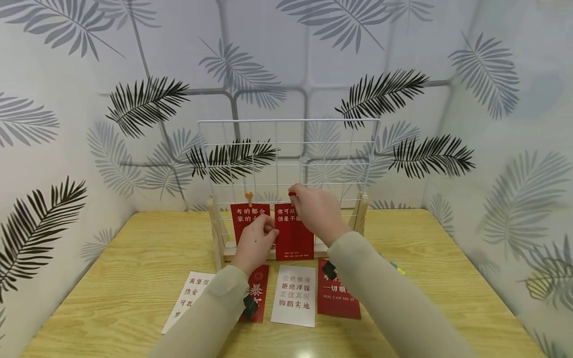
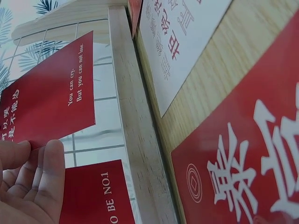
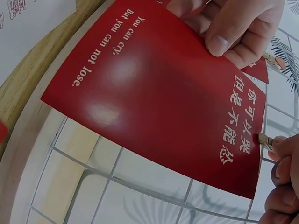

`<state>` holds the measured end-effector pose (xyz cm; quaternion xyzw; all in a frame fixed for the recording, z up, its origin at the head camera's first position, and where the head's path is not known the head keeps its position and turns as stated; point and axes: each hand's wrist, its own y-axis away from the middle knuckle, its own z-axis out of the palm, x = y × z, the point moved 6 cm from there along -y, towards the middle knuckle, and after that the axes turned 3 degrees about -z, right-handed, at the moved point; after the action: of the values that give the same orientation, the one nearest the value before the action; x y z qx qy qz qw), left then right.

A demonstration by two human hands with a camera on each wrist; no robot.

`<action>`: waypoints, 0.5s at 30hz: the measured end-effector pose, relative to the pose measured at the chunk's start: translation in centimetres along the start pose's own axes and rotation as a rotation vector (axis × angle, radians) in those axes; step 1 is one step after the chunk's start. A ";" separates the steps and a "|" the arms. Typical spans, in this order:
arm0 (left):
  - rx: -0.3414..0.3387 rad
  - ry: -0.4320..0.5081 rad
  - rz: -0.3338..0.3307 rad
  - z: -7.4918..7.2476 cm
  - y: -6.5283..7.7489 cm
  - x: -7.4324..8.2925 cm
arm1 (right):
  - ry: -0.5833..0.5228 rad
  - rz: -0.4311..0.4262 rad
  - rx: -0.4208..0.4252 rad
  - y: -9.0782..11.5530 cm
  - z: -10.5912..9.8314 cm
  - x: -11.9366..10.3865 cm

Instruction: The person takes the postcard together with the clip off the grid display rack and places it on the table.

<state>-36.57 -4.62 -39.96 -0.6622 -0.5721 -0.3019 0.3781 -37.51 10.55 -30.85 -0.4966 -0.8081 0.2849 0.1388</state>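
A red card (image 1: pixel 294 241) with white writing hangs upright before a white wire grid (image 1: pixel 286 120). My left hand (image 1: pixel 256 239) pinches its left edge between thumb and fingers. At the card's top edge, my right hand (image 1: pixel 320 211) pinches a small wooden clip (image 3: pixel 265 139) with a red ornament, its jaws over the edge by the large characters. To the left, a second red card (image 1: pixel 240 231) hangs from the grid under an orange-topped clip (image 1: pixel 249 197); my left hand covers part of it in the head view.
Wooden feet (image 1: pixel 218 243) and a bar hold the grid up on the wooden table (image 1: pixel 112 278). In front lie a white card (image 1: pixel 293 298), another white card (image 1: pixel 188 296), and red cards (image 1: pixel 338 307) partly under my arms. Small yellow-green pieces (image 1: pixel 400 270) lie beyond my right sleeve.
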 end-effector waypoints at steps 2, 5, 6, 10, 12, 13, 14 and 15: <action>-0.001 -0.004 0.001 0.0 0.0 0.0 | -0.008 -0.002 0.016 0.1 0.0 0.1; 0.002 -0.011 0.004 0.0 0.0 0.0 | -0.018 -0.001 0.026 0.2 0.0 0.1; 0.004 -0.015 0.008 0.0 0.0 0.0 | -0.022 0.001 0.024 0.2 -0.1 0.1; 0.006 -0.020 0.018 -0.1 0.0 0.1 | -0.033 0.007 0.012 0.2 -0.3 0.0; 0.005 -0.016 0.018 -0.2 0.0 0.1 | -0.043 0.009 0.005 0.1 -0.4 0.0; 0.004 -0.014 0.016 -0.2 0.0 0.1 | -0.049 0.011 0.002 0.1 -0.5 0.0; 0.002 -0.013 0.015 -0.2 0.0 0.1 | -0.055 0.014 -0.002 0.1 -0.5 0.0; 0.001 -0.013 0.013 -0.2 0.0 0.1 | -0.062 0.017 -0.008 0.1 -0.5 0.0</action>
<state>-36.53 -4.72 -39.73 -0.6676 -0.5705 -0.2951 0.3766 -37.12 10.74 -30.52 -0.4950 -0.8088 0.2981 0.1093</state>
